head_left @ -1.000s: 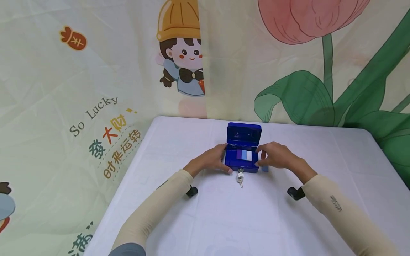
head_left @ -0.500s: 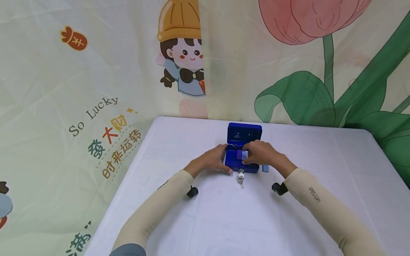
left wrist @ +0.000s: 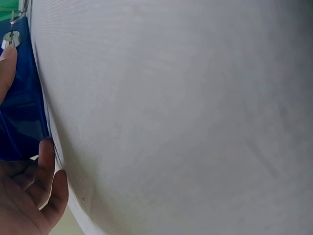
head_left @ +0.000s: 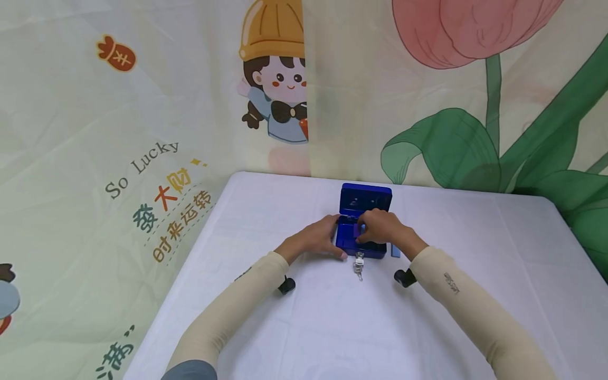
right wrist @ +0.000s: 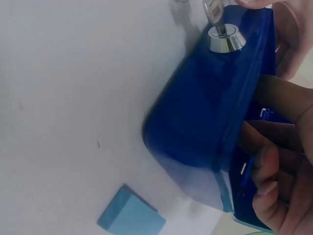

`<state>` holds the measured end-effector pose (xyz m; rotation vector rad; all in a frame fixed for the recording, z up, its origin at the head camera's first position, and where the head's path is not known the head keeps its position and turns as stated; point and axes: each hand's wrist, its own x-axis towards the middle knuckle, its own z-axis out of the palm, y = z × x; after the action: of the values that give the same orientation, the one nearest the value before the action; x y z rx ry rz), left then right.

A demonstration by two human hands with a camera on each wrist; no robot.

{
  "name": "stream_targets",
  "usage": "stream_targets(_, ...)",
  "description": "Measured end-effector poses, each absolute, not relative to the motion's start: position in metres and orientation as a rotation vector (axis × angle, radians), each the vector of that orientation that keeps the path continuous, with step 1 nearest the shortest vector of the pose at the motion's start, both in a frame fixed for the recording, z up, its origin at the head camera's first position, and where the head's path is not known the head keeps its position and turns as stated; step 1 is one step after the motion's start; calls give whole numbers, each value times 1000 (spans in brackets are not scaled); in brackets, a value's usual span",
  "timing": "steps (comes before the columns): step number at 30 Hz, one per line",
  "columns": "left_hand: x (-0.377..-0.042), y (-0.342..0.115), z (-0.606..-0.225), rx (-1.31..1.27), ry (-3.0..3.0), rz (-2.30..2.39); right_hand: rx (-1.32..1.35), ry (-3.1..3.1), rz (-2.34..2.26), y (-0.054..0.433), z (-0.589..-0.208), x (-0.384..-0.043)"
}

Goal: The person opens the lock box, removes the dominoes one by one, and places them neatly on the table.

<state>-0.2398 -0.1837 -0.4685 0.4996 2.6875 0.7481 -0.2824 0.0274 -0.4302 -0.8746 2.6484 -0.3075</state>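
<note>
A blue cash box (head_left: 347, 240) stands with its lid (head_left: 366, 198) raised. My left hand (head_left: 320, 235) holds its left side, thumb at the front near the lock, as the left wrist view shows. My right hand (head_left: 382, 227) reaches down into the box with thumb and fingers curled around a light blue block (head_left: 363, 230). A purple block (head_left: 356, 230) sits beside it on the left. The right hand hides the right part of the box's inside. In the right wrist view, a key (right wrist: 214, 11) sticks in the silver lock (right wrist: 226, 39).
Outside the box, at its right side, another light blue block (right wrist: 132, 213) lies on the white tablecloth (head_left: 332, 327). Keys (head_left: 358, 268) hang at the box's front. A printed cloth backdrop (head_left: 342, 105) rises behind the table.
My right hand has moved left, from the box's right edge to over the blocks inside, and now covers the white block. The left hand keeps its hold on the box.
</note>
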Motion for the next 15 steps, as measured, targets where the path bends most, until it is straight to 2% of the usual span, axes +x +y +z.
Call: stream_targets(15, -238, -184, -466, 479, 2677, 750, -884, 2656, -265, 18, -434, -283)
